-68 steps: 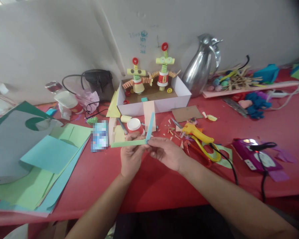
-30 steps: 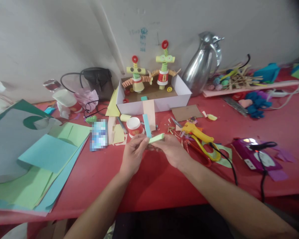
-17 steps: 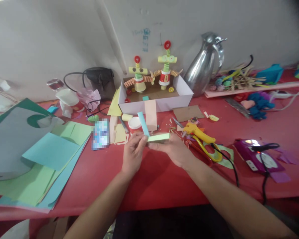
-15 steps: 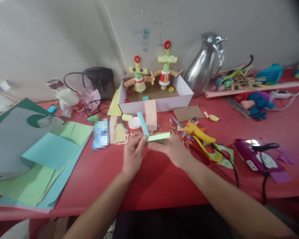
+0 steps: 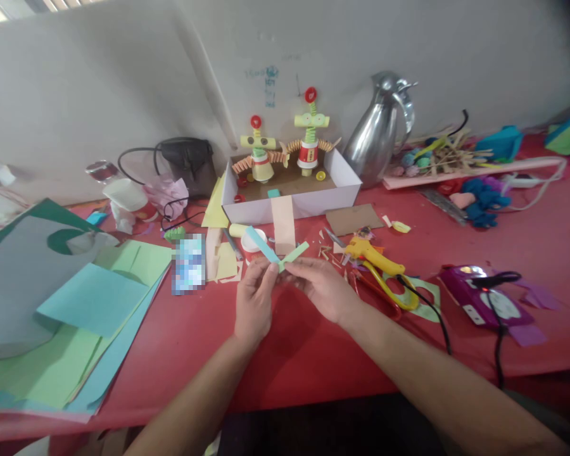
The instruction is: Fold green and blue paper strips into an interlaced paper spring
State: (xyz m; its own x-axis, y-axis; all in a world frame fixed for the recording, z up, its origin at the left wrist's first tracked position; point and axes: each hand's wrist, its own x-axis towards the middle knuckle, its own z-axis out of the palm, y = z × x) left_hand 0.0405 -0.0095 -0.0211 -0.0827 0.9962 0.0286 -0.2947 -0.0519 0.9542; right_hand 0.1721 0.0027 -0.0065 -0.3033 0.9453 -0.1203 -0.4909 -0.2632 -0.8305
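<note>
Head view: left hand and right hand pinch the crossing of a blue paper strip and a green paper strip, held above the tabletop. Accordion folding underway, judging by the crossed strips; next fold needs one strip creased squarely over the other.

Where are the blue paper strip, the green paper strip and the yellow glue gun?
blue paper strip (image 5: 261, 244), head view, middle of the strip.
green paper strip (image 5: 294, 253), head view, middle of its free end.
yellow glue gun (image 5: 373, 254), head view, on its yellow body.
</note>
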